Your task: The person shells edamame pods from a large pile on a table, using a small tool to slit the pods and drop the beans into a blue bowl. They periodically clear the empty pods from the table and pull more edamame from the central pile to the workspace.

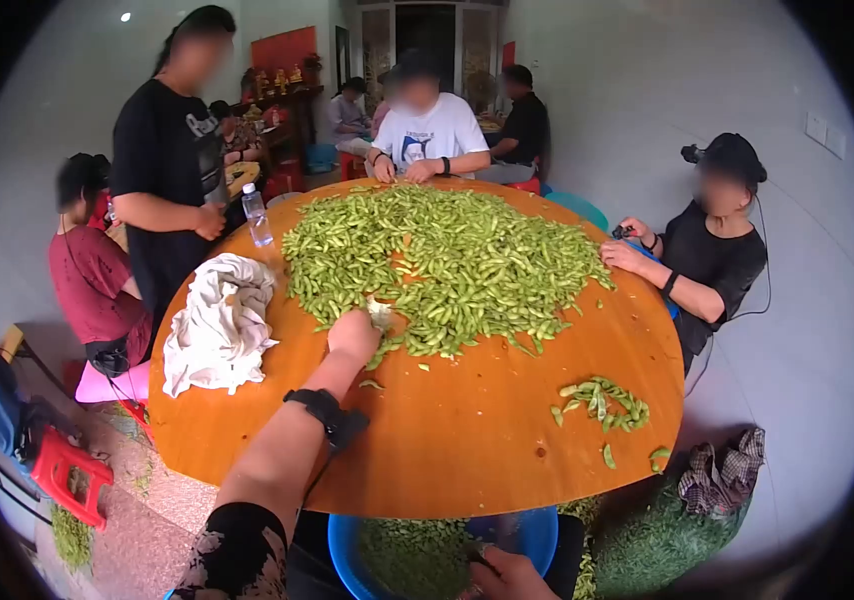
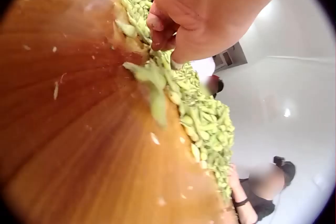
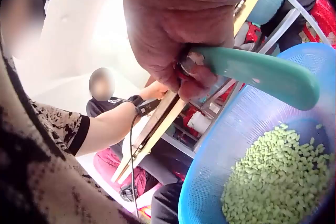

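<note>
The left arm is extended across the round wooden table [image 1: 467,440]. The left hand [image 1: 355,335] sits at the near edge of the large pile of green pods [image 1: 447,255], knuckles up. The right hand [image 1: 512,575] is low, below the table's near edge, over the blue basket [image 1: 342,545].

Count: one large pile, one small heap of pods [image 1: 602,400] by the near right edge, one white cloth [image 1: 219,325] and one water bottle [image 1: 259,215] toward the left edge.

Only the left wrist view shows the fingers [image 2: 163,27] curled onto the pods; a grip cannot be confirmed. Only the right wrist view shows the right hand clenched round a teal handle [image 3: 257,71] above the shelled beans [image 3: 278,182].
</note>
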